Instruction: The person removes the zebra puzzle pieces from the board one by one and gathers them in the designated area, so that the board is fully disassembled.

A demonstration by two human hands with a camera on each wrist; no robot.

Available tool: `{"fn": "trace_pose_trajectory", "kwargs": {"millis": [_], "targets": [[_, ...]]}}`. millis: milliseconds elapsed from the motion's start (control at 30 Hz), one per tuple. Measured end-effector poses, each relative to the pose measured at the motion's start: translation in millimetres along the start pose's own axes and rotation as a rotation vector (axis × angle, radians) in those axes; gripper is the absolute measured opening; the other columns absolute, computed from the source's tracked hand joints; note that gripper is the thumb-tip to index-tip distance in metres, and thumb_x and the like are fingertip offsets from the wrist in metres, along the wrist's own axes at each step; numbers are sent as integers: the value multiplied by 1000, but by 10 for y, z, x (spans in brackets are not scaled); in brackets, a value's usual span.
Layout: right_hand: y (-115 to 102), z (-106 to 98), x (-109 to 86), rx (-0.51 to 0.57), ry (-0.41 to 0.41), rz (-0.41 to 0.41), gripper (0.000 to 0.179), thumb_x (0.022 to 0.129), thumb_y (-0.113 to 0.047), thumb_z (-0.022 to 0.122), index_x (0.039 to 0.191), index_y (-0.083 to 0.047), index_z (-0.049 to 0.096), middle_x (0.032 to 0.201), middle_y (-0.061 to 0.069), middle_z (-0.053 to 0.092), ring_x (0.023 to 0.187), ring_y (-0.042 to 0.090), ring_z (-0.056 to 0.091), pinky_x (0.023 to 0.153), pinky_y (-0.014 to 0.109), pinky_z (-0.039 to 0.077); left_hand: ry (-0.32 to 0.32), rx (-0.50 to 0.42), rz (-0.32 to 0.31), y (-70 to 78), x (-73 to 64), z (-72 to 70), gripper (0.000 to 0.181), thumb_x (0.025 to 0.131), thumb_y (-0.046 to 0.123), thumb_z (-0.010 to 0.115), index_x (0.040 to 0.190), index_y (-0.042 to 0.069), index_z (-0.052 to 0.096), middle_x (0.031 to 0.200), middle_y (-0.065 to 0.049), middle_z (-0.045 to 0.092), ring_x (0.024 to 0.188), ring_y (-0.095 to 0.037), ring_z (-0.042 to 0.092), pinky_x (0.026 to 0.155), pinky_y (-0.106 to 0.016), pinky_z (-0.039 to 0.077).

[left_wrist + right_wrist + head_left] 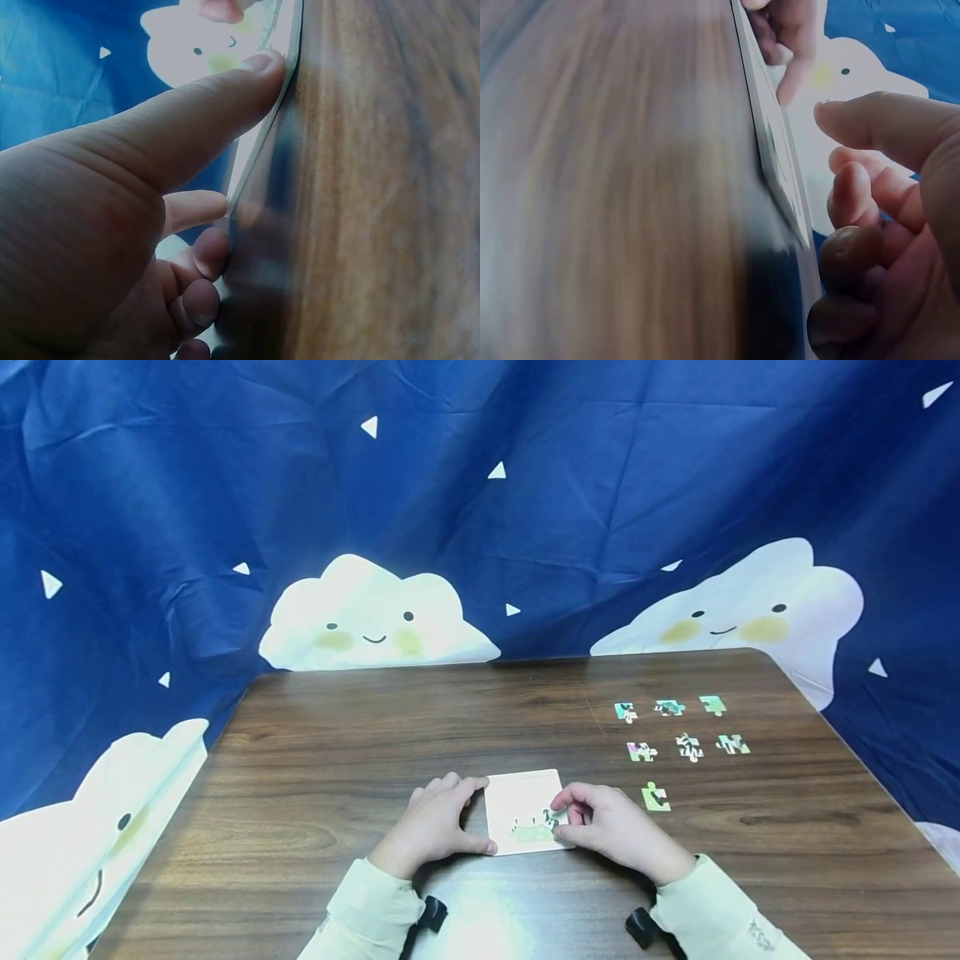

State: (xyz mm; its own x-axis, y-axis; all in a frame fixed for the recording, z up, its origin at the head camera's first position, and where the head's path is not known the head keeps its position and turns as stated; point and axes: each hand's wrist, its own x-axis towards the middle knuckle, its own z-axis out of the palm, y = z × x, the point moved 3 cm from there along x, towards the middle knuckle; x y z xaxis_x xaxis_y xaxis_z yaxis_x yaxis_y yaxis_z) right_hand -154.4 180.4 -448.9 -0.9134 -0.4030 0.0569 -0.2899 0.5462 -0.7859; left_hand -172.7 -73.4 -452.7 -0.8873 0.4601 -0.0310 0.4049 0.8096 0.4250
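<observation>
A thin white puzzle board [521,795] lies flat on the table, with a green and black-and-white patch of picture along its lower part. My left hand [437,822] spans the board's left edge. Its thumb touches the lower left corner and its index finger reaches the upper left corner. At the board's right side is my right hand [617,827], thumb and index finger spread beside a black-and-white puzzle piece [551,819]. In the right wrist view, nothing shows between the thumb and fingertips [849,191]. The right hand partly covers the board's right edge.
Several loose puzzle pieces lie on the right of the brown wooden table [360,727], including a green piece [713,704] at the back and a green-and-white piece [656,797] nearest the right hand. A blue curtain [450,493] with clouds hangs behind the table.
</observation>
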Motion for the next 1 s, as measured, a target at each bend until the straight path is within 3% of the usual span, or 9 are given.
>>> {"fn": "trace_pose_trajectory", "kwargs": {"millis": [467,1000], "targets": [[-240,214,130,-247,-56,-40,24,76,-21,79,98,-15,71,66,-18,48,58,-2,43,64,24,43,1,6,5,-8,-1,1,91,65,55,86,143,19,55,92,6,48,84,-14,44,75,-36,34],[-208,229,165,-310,-48,8,24,71,-24,79,87,-23,60,69,-13,47,56,1,39,57,24,37,4,-4,8,17,-10,-29,91,65,54,86,142,18,55,91,5,49,84,-15,44,74,-35,33]]}}
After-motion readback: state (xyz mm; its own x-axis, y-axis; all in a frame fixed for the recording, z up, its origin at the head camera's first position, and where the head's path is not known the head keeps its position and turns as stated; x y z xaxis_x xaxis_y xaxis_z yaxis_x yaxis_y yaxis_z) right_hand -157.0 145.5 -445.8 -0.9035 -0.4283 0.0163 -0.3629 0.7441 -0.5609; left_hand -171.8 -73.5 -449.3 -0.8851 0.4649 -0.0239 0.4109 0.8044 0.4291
